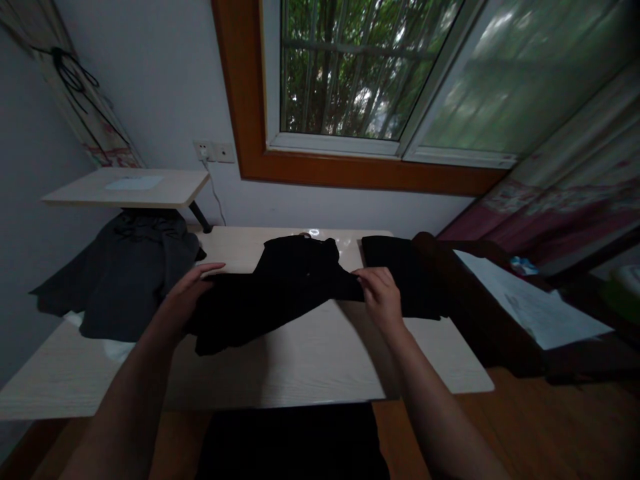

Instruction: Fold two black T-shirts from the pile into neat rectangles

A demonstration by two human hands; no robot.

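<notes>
A black garment spans the space between my two hands over the pale table; its dark folds hide the exact cut. At its left end my left hand grips the cloth, the index finger stretched along the top and the thumb out of sight. My right hand pinches the narrow right end between thumb and fingers. The upper part of the garment lies towards the wall. Close behind my right hand is a flat, folded black cloth.
A heap of dark grey clothing lies at the table's left, under a raised shelf with a paper on it. The pale table runs along the wall below a window. A dark brown piece of furniture with a whitish sheet stands right.
</notes>
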